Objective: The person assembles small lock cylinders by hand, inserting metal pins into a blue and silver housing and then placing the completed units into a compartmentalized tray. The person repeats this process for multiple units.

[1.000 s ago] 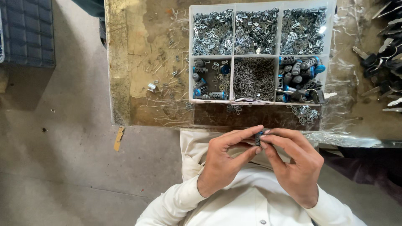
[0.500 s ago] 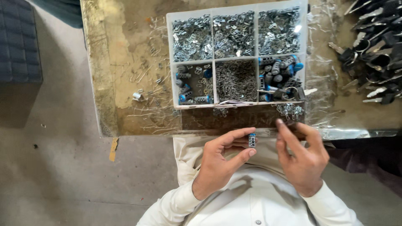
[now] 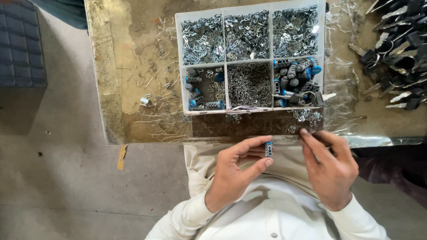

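My left hand [image 3: 235, 171] pinches a small metal cylinder with a blue end [image 3: 268, 149] between thumb and forefinger, held upright over my lap. My right hand [image 3: 330, 164] is apart from it, fingers stretched to the table's near edge, fingertips close to a scatter of small metal clips [image 3: 307, 116]. It holds nothing that I can see. Just beyond stands a white six-compartment tray [image 3: 225, 63] with metal clips, thin pins and blue-ended cylinders.
The worn tabletop [image 3: 133, 66] carries loose pins and a small metal piece [image 3: 145, 101] at the left. A pile of black-headed keys [image 3: 396, 49] lies at the far right. A dark padded seat [image 3: 20, 44] stands on the concrete floor to the left.
My hands have separated. The right hand let go of the cylinder and reached forward to the table edge. The left hand kept the cylinder.
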